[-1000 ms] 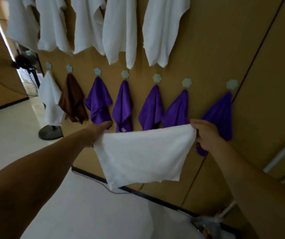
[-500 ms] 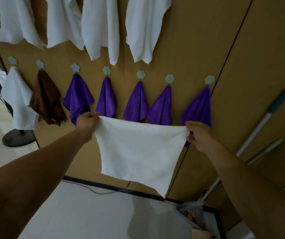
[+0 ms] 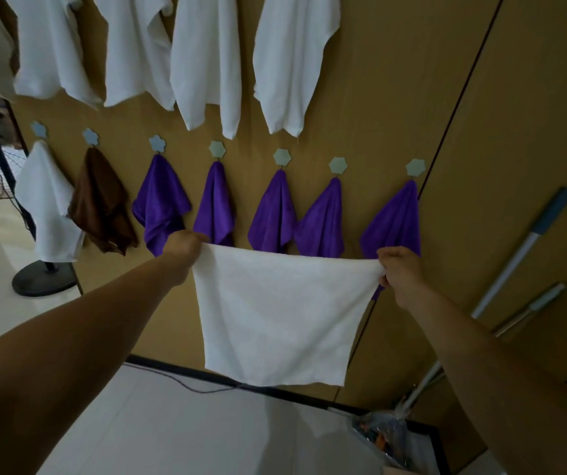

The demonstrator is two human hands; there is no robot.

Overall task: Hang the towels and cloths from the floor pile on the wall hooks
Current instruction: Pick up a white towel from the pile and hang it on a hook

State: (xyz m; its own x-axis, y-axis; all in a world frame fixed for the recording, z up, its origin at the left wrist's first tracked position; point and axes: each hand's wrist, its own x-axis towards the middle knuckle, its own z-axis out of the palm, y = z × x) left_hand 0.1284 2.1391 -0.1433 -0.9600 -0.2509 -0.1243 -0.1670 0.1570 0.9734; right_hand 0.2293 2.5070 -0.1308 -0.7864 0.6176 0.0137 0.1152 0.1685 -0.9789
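Below five purple cloths (image 3: pixel 272 214), left hand (image 3: pixel 184 246) and right hand (image 3: pixel 400 274) pinch one white towel (image 3: pixel 278 317)

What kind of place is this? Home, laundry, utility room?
Likely an indoor utility or cleaning-storage space, though unsure. Wood-panel wall with hooks holding purple cloths, white towels above; mop handles leaning at right; pedestal fan standing at left.

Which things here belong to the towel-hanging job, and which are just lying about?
Job: square white terry towel, gripped by the left hand and the right hand; pale flower-shaped wall hooks; purple cloths already hung.
Lying about: black round fan base; blue-and-white mop handle; thin dark floor cable.
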